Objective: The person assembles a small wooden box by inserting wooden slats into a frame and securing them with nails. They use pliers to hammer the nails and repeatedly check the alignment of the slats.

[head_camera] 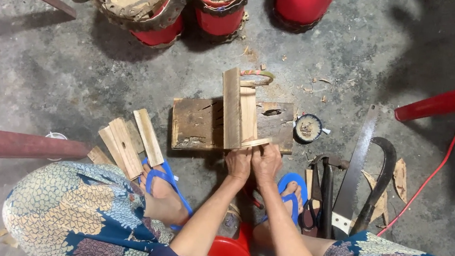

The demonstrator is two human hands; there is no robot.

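- Nearest the camera: left hand and right hand, side by side, fingers pinched on the near end of a small wooden frame.
- Beneath the frame: worn plank on the concrete floor.
- Left: loose wood slats.
- Right: nail tin, hammer, saw, sickle.
- Farthest: red drums.

Three red drums with laced hide heads are sitting at the top on the concrete floor. A stack of cut wood slats is lying off to the left, a little round tin of nails is resting near a handsaw, a curved sickle and a hammer. A red cable is trailing down the right side.
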